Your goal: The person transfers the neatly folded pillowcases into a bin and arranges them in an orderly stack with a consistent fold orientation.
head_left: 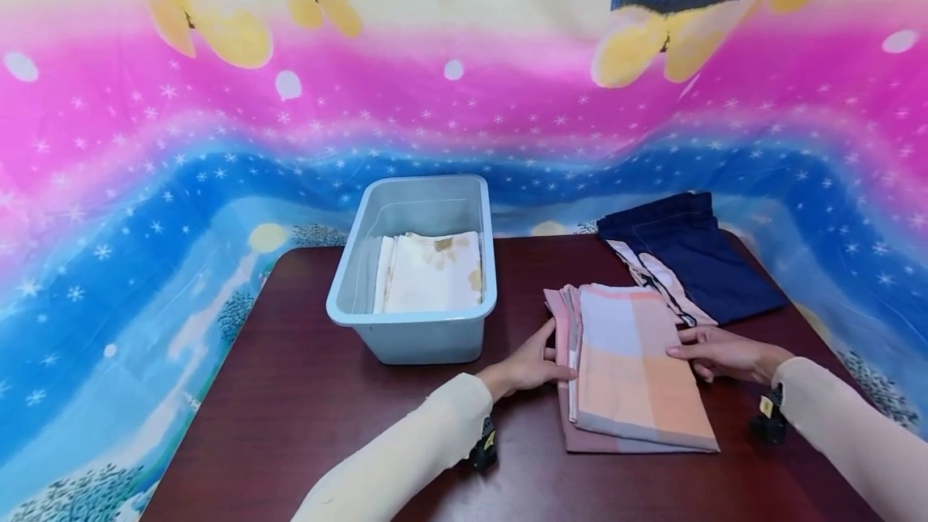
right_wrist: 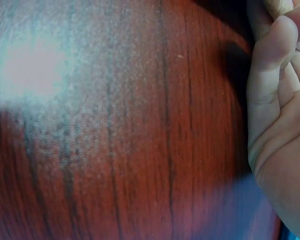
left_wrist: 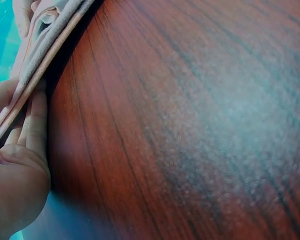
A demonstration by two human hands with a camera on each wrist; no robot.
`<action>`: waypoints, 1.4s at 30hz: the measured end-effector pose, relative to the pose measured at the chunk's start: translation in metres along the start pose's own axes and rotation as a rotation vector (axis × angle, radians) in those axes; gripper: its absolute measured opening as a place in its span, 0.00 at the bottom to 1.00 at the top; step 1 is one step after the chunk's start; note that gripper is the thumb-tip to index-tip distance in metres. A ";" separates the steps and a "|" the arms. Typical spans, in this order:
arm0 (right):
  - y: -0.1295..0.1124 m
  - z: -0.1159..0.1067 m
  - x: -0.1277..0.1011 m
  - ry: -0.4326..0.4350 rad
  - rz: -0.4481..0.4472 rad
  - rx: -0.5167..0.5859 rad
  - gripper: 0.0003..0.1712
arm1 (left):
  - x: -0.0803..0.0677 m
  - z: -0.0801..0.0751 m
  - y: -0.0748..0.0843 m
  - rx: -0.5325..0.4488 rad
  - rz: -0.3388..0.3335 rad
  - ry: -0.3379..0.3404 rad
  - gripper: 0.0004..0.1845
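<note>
A folded checked cloth [head_left: 627, 361] in pink, orange and white lies in layers on the table. At its left edge my left hand [head_left: 532, 365] grips it; the left wrist view shows the thumb above the folded edge and fingers [left_wrist: 37, 120] underneath. My right hand [head_left: 725, 354] pinches the opposite edge, its thumb on top. In the right wrist view, the curled right hand [right_wrist: 285, 115] fills the right side, and little of the cloth can be made out there.
A grey-blue plastic tub [head_left: 420, 341] stands left of the cloth, with a folded white floral cloth [head_left: 438, 276] inside. Behind the checked cloth lies a navy folded fabric [head_left: 699, 252]. The dark red wooden table [head_left: 304, 409] is backed by a colourful printed curtain [head_left: 406, 119].
</note>
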State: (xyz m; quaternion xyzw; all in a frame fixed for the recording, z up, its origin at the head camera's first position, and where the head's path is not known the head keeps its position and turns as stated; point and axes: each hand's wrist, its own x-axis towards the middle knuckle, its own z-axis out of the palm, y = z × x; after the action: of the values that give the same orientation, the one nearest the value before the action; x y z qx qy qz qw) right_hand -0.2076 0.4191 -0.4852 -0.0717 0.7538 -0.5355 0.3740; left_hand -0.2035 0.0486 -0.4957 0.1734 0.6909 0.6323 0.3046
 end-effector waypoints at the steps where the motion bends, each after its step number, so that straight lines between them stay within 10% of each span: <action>1: 0.000 0.000 0.001 0.001 0.004 0.002 0.14 | 0.000 0.000 0.000 0.000 0.002 0.001 0.54; 42: -0.002 -0.001 -0.003 -0.069 -0.069 0.011 0.15 | -0.002 0.000 0.005 0.007 -0.023 0.019 0.53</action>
State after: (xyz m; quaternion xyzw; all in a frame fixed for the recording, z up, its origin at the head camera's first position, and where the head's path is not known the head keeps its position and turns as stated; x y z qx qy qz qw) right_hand -0.2067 0.4203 -0.4822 -0.1139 0.7347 -0.5494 0.3815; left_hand -0.2027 0.0484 -0.4904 0.1605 0.6978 0.6282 0.3046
